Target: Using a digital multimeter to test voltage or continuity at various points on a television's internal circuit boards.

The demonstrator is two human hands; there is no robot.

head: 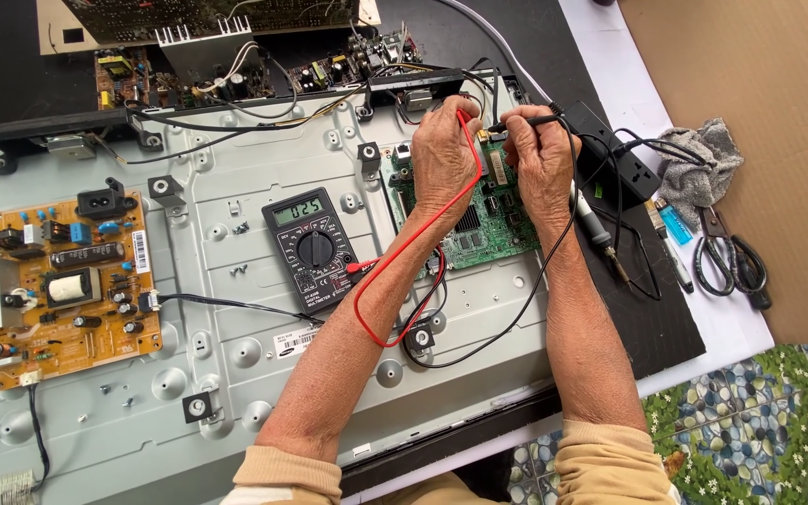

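The green circuit board (488, 220) is lying on the grey metal back panel (236, 346), studded with small chips and connectors. The left hand (443, 154) is pinching the red probe lead (404, 252) against the board's top edge, while the right hand (542, 159) is gripping the black probe (527, 121) just beside it. One black multimeter (312, 249) is sitting left of the board, its display lit. One orange power board (67, 285) is resting at the far left. One pair of scissors (727, 257) and one grey rag (703, 164) are lying on the white surface (731, 323).
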